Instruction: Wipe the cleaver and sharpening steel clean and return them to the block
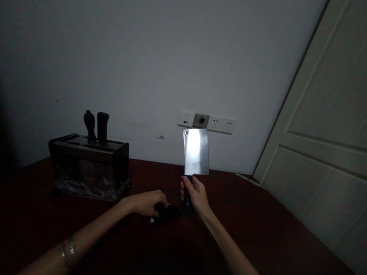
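Cleaver stands upright, clenched in right hand; left hand grasps a dark object.

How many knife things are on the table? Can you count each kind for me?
Cleaver, in the right hand: 1
Knife block: 1
Black handles sticking out of it: 2
Dark object under the left hand: 1
Total: 5

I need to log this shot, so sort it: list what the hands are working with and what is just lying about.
In use: cleaver, blade up, gripped by the right hand; dark object on the table under the left hand, too dim to identify.
Lying about: knife block with two black handles; wall sockets; door.
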`<state>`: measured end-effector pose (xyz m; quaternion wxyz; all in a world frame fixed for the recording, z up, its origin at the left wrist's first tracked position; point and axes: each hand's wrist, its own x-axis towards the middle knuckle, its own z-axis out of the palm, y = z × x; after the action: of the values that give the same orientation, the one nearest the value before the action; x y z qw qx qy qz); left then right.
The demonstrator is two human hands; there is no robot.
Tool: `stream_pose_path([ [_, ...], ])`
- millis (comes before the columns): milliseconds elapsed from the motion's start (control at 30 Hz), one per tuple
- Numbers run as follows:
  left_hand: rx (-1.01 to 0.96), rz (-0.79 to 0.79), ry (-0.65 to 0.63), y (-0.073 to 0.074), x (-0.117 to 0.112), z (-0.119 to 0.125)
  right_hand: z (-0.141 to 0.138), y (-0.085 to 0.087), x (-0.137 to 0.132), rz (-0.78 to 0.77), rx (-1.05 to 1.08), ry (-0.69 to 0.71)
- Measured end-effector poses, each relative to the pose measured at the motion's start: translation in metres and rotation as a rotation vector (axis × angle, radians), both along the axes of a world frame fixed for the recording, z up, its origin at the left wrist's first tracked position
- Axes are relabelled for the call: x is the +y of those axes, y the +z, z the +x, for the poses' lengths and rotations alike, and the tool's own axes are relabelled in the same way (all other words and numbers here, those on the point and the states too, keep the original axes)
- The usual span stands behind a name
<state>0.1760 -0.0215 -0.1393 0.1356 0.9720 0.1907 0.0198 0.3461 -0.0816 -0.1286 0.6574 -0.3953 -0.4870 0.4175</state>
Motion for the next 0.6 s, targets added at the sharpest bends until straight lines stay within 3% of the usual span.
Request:
stream_pose_path([
  [133,-0.04,0.054,0.129,-0.004,-0.001,0.003,-0.001,-0.002,0.0,-0.011,0.001,0.001],
  [267,-0.202,0.047,0.314,0.003,0.01,-0.003,0.002,-0.008,0.002,-0.014,-0.023,-0.001],
  [500,-0.635,-0.002,0.538,0.043,0.026,-0.022,0.002,-0.013,0.004,-0.039,-0.019,0.017],
  [600,-0.797,0.218,0.607,0.063,0.016,-0.024,0.001,-0.014,0.004,-0.047,-0.031,0.022],
])
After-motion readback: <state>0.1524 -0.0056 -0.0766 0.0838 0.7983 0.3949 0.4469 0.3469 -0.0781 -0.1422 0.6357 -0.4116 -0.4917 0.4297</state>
